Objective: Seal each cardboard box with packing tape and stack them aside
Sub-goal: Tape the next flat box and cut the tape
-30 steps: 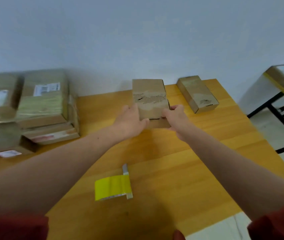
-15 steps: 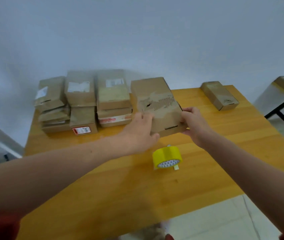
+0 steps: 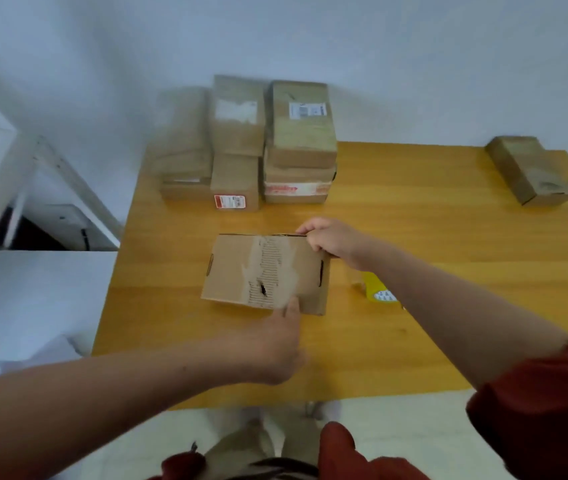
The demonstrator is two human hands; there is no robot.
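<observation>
Cardboard box [image 3: 237,271], lone box [image 3: 528,171], tape roll [image 3: 378,292]: one each

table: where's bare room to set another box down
Widest bare wood on the table: the far stretch between the stacked boxes and the lone box. Also the near right corner, this side of the tape roll. Crowded: the middle around the torn box, and the far left.

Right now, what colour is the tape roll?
The tape roll is yellow, best seen in the head view.
</observation>
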